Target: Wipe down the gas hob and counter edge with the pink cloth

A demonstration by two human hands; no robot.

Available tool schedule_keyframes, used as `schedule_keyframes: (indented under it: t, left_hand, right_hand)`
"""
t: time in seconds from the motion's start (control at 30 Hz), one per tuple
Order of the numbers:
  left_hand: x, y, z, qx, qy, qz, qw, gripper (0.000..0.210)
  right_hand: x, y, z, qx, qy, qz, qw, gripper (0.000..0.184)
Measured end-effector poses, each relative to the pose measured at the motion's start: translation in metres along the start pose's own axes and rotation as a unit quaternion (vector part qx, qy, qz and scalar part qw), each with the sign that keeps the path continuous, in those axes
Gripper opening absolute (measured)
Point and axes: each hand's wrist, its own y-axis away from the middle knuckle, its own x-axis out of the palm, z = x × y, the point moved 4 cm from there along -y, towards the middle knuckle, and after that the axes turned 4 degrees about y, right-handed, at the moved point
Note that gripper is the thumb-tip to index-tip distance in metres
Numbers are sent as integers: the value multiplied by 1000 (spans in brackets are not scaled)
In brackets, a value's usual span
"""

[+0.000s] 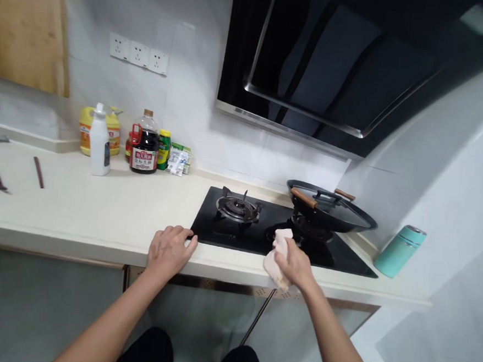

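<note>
My left hand point(170, 250) rests on the counter's front edge, fingers stretched out and touching the left corner of the black gas stove point(254, 238). In my right hand point(297, 262) a pale pink cloth point(276, 263) is bunched, over the front edge of the stove. Part of the cloth hangs down over the counter edge. Behind my left hand stands the bare left burner point(238, 207). A black wok point(330, 212) with a glass lid and wooden handles sits on the right burner, beyond my right hand.
A range hood point(316, 59) juts out above the stove. Right of the stove is a turquoise flask point(400, 250). On the counter point(157, 205) stand a white bottle point(100, 143), a soy sauce bottle point(145, 146) and a yellow jug point(86, 131). Dark brown sticks point(38, 172) lie far left.
</note>
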Motion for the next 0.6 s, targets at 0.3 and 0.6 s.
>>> schedule_keyframes:
  t: [0.3, 0.6]
  left_hand:
    - [-3, 6, 0, 24, -3, 2, 1000, 25]
    - [-1, 9, -1, 22, 5, -14, 1000, 22]
  right_hand:
    - [6, -57, 64, -67, -218, -98, 969, 44]
    - [1, -174, 26, 19, -29, -17, 999, 34]
